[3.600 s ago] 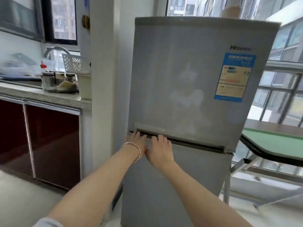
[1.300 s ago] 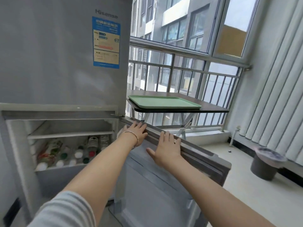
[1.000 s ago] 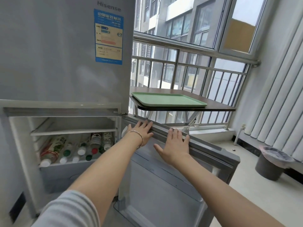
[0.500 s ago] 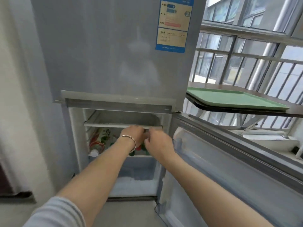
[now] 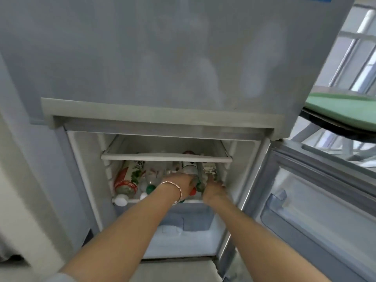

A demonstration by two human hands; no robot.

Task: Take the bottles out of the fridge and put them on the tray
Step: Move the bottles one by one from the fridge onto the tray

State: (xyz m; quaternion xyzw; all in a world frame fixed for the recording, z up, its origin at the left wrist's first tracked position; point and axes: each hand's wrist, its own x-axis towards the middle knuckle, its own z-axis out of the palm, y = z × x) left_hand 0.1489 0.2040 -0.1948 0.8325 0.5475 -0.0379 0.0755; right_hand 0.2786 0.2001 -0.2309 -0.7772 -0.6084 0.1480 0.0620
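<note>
Lying on their sides on the fridge (image 5: 183,58) shelf, the bottles (image 5: 130,178) point caps outward. Left hand (image 5: 179,183) and right hand (image 5: 213,188) reach among them, each grip hidden, so I cannot tell its state; the green tray (image 5: 343,110) sits on the table (image 5: 335,128) at right

Looks like somebody's home, a flat probably. Small grey household fridge (image 5: 183,58) fills most of the frame, lower door (image 5: 317,210) swung open at right, drink bottles (image 5: 127,178) lying on a shelf (image 5: 166,157) mid-frame. Upper right there's a window with railing (image 5: 358,37) and a green tray (image 5: 343,110) on a table.
</note>
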